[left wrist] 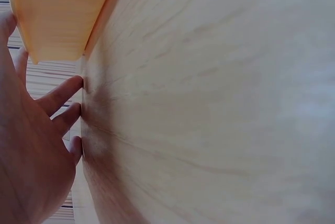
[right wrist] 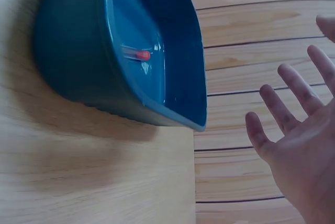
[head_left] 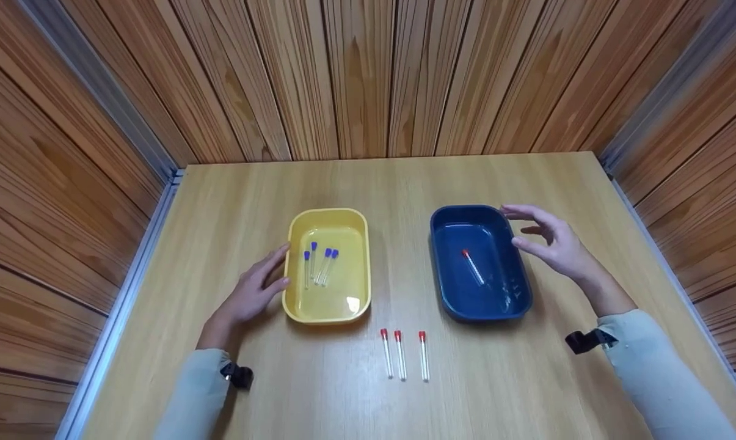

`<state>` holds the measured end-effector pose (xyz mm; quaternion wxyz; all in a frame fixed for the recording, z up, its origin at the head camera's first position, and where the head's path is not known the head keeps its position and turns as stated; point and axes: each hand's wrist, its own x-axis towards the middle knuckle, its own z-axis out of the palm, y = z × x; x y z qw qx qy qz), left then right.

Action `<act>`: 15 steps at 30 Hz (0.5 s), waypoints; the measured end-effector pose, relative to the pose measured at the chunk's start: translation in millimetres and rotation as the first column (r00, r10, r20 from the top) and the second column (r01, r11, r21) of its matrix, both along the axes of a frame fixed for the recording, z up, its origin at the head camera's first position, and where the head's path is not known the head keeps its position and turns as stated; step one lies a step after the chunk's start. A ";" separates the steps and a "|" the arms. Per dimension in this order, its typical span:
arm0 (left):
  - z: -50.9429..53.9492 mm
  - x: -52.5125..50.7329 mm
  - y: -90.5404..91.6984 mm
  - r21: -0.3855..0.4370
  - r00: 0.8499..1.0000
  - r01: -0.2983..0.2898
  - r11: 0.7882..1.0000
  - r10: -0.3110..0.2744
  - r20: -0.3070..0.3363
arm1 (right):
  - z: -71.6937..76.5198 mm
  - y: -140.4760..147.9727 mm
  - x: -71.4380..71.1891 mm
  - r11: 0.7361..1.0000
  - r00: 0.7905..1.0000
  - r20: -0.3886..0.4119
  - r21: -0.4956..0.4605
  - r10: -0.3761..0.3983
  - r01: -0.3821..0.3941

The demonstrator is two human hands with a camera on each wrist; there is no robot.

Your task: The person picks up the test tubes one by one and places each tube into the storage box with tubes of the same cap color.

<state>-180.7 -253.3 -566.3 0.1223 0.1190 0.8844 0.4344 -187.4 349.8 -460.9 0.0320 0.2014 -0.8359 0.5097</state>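
My left hand (head_left: 255, 290) touches the left side of the yellow tray (head_left: 327, 311), fingers spread; in the left wrist view the hand (left wrist: 36, 130) has fingertips at the tray wall (left wrist: 63, 14) and others on the table. Several blue-capped tubes (head_left: 314, 256) lie in that tray. Beside the right rim of the blue tray (head_left: 480, 305) is my right hand (head_left: 554, 244), fingers apart and holding nothing. The right wrist view shows the hand (right wrist: 309, 135) away from the blue tray (right wrist: 78, 41). One red-capped tube (head_left: 473, 267) lies inside the blue tray.
Three red-capped tubes (head_left: 386, 354) (head_left: 400, 356) (head_left: 424, 357) lie on the table (head_left: 319, 391) in front of and between the trays. Wood-panelled walls (head_left: 361, 79) stand behind and at both sides, with metal rails along the table's sides.
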 end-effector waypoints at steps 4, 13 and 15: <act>-0.5 -0.1 0.2 -0.003 1.000 0.002 1.000 -0.002 0.003 | -3.9 6.6 -1.8 0.999 1.000 0.026 -0.046 0.014 -0.013; -1.1 -1.1 -0.2 0.006 1.000 0.006 1.000 -0.006 0.000 | -8.0 17.5 -4.3 0.997 0.998 0.062 -0.082 0.000 0.005; -0.5 -1.1 -0.5 0.003 1.000 0.007 1.000 -0.007 0.001 | -9.3 20.0 -4.6 0.997 0.998 0.070 -0.072 0.004 0.001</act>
